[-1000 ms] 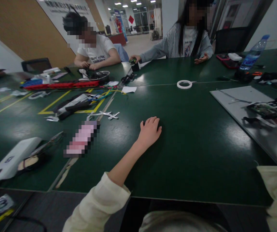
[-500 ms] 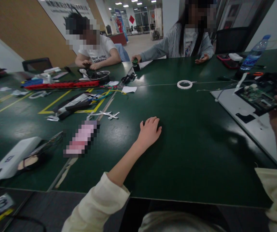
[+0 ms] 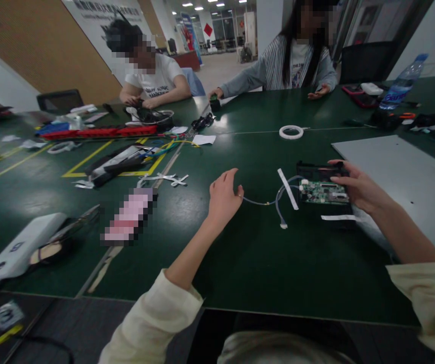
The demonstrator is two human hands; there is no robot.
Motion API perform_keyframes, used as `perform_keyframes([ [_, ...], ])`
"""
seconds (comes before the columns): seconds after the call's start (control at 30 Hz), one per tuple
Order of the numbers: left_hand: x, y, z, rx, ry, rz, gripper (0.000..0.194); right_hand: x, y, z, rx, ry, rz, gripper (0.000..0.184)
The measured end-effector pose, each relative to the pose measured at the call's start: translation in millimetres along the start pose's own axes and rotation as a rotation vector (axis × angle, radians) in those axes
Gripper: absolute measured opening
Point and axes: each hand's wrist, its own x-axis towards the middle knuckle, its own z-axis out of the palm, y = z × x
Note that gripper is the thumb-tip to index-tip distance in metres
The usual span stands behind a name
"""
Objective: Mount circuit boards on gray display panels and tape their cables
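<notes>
My right hand (image 3: 361, 187) is closed on the right end of a black plastic frame (image 3: 319, 171) that carries a green circuit board (image 3: 323, 193). Thin grey cables (image 3: 278, 194) run out of the board's left side, one ending in a small white connector (image 3: 284, 226). White strips of tape (image 3: 288, 189) cling to the cables and the frame. My left hand (image 3: 225, 194) is raised a little off the table, fingers extended and thumb apart. One cable's far end reaches its thumb; whether they touch, I cannot tell.
A pale flat panel (image 3: 403, 177) lies on the green table (image 3: 263, 273) at right. Beyond are a tape roll (image 3: 291, 132) and a water bottle (image 3: 403, 83). A phone (image 3: 130, 215) and a white device (image 3: 20, 247) lie left. Two people sit across.
My right hand has brought the circuit board leftward and down from above the panel, with its cables now showing. My left hand has lifted slightly and shifted left.
</notes>
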Motion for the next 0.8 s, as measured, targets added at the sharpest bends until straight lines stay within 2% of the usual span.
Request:
perform_keyframes([
  [0.2,0.7,-13.4,-7.0,0.206,-0.032,-0.092,0.037,7.0,14.6,1.8,-0.033,-0.017,0.025,0.060],
  [0.4,5.9,-15.6,-19.1,0.082,0.087,-0.114,0.051,10.4,24.4,3.9,-0.033,-0.049,0.043,0.058],
  [0.47,8.6,-16.3,-20.1,-0.040,0.124,-0.100,0.055,9.3,25.6,9.1,-0.033,-0.081,0.054,0.058],
  [0.57,14.3,-18.1,-17.7,-0.372,0.172,-0.105,0.052,5.6,25.0,19.1,-0.017,-0.124,0.075,0.059],
  [0.7,21.1,-18.9,-16.7,-0.903,0.194,-0.312,0.026,-0.7,23.4,32.1,0.010,-0.161,0.093,0.058],
  [0.8,23.1,-20.0,-20.7,-1.179,0.147,-0.477,0.024,-4.6,25.3,40.6,0.026,-0.184,0.110,0.055],
])
